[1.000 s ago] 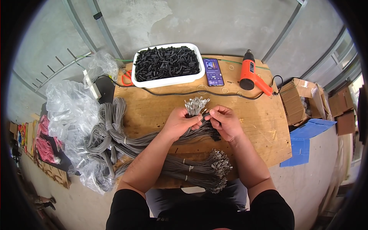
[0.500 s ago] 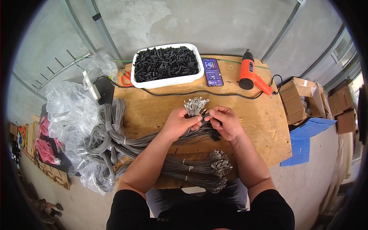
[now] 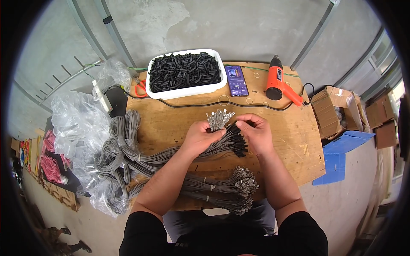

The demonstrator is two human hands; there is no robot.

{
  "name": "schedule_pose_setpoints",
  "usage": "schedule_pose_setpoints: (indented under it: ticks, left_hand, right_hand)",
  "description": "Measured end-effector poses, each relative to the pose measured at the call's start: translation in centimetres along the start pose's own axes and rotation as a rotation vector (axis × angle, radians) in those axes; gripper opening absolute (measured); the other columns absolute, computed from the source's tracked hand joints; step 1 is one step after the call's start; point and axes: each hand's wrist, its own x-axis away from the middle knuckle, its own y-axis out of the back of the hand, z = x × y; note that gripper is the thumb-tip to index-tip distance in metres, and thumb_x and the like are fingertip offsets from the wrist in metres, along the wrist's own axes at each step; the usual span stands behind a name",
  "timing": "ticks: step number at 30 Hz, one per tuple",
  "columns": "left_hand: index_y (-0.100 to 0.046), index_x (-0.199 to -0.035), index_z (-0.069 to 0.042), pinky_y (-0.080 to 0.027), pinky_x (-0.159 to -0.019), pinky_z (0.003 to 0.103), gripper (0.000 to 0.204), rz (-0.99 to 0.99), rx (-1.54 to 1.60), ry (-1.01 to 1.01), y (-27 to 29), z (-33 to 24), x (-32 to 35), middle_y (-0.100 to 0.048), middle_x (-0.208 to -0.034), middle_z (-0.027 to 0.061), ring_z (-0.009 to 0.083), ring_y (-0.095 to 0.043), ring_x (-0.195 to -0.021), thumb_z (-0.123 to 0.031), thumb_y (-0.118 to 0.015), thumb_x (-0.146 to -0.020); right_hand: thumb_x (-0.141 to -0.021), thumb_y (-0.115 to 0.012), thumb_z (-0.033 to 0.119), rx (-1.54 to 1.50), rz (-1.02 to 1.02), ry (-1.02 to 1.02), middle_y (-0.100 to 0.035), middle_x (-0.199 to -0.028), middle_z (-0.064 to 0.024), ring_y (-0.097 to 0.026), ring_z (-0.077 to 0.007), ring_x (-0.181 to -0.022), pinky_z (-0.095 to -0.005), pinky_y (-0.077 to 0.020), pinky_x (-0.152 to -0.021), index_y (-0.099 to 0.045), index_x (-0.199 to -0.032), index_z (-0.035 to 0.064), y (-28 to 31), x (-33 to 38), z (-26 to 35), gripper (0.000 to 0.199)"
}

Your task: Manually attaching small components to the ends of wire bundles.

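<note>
My left hand (image 3: 200, 135) is closed round a bundle of grey wires, whose bare silver metal terminals (image 3: 219, 120) fan out above the thumb. Just to its right, my right hand (image 3: 257, 133) has thumb and forefinger pinched together beside the bundle; whatever they hold is too small to make out. Between and below the hands, other wires of the bundle end in black sleeves (image 3: 240, 146). Nearer my lap lie more tied grey wire bundles (image 3: 209, 187) with metal ends. A white tub (image 3: 185, 91) heaped with short black sleeves (image 3: 185, 70) stands at the back.
An orange heat gun (image 3: 275, 81) and a phone (image 3: 236, 80) lie at the back right. A black cord (image 3: 192, 103) crosses the wooden table (image 3: 290, 141). Coiled grey wires (image 3: 126, 128) and clear plastic bags (image 3: 77, 119) crowd the left. Cardboard boxes (image 3: 337, 106) stand right.
My right hand has shifted a little up and right, away from my left hand. The dark sleeve pinched between the hands no longer shows there; more black-sleeved ends are visible below.
</note>
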Motion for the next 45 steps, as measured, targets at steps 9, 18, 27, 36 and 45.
schedule_pose_setpoints:
  ticks: [9,18,27,36,45]
  left_hand:
    - [-0.072,-0.088,-0.001,-0.044,-0.056,0.023,0.017,0.042,0.044,-0.025,-0.1,-0.9,0.3,-0.065,-0.068,-0.0004,0.0049,-0.056,-0.061,-0.018,-0.074,-0.088]
    - [-0.069,-0.094,0.001,-0.045,-0.060,0.023,0.009,0.026,0.053,0.036,-0.2,-1.2,0.4,-0.063,-0.077,-0.0004,0.0062,-0.055,-0.066,-0.007,-0.071,-0.090]
    - [-0.068,-0.094,0.001,-0.045,-0.059,0.023,0.009,0.001,0.080,0.033,-0.2,-1.2,0.4,-0.063,-0.077,0.0006,0.0072,-0.056,-0.065,-0.005,-0.070,-0.089]
    - [-0.065,-0.093,0.001,-0.044,-0.059,0.027,0.010,-0.057,0.304,0.110,0.0,-1.4,0.1,-0.063,-0.079,0.0038,0.0110,-0.055,-0.063,-0.006,-0.069,-0.087]
    - [-0.067,-0.092,0.002,-0.043,-0.058,0.026,0.010,-0.038,0.296,0.079,0.0,-1.4,0.2,-0.063,-0.078,0.0035,0.0107,-0.056,-0.063,-0.006,-0.069,-0.087]
  right_hand:
    - [-0.092,-0.069,0.006,0.245,0.066,0.027,-0.065,-0.078,0.0011,-0.054,-0.0024,-0.066,-0.0193,-0.0437,-0.058,-0.068,-0.093,-0.0011,-0.1,0.3,0.1,0.007]
    - [-0.091,-0.069,0.003,0.056,0.093,-0.138,-0.058,-0.072,0.0021,-0.041,-0.0015,-0.055,-0.0193,-0.0296,-0.047,-0.067,-0.094,-0.0031,0.0,0.1,0.0,0.007]
    - [-0.095,-0.062,0.014,-0.362,0.146,-0.263,-0.064,-0.083,-0.0041,-0.048,-0.0073,-0.057,-0.0215,-0.0344,-0.048,-0.064,-0.100,-0.0007,1.2,-0.7,0.8,0.016]
    - [-0.096,-0.048,0.000,-0.566,-0.108,-0.225,-0.058,-0.107,-0.0135,-0.053,-0.0150,-0.081,-0.0236,-0.0437,-0.066,-0.056,-0.112,-0.0044,3.2,-2.2,-1.1,0.018]
    - [-0.099,-0.059,0.009,-0.336,-0.003,-0.158,-0.064,-0.086,-0.0054,-0.044,-0.0049,-0.058,-0.0180,-0.0296,-0.047,-0.066,-0.110,-0.0022,2.4,-1.2,-0.7,0.017]
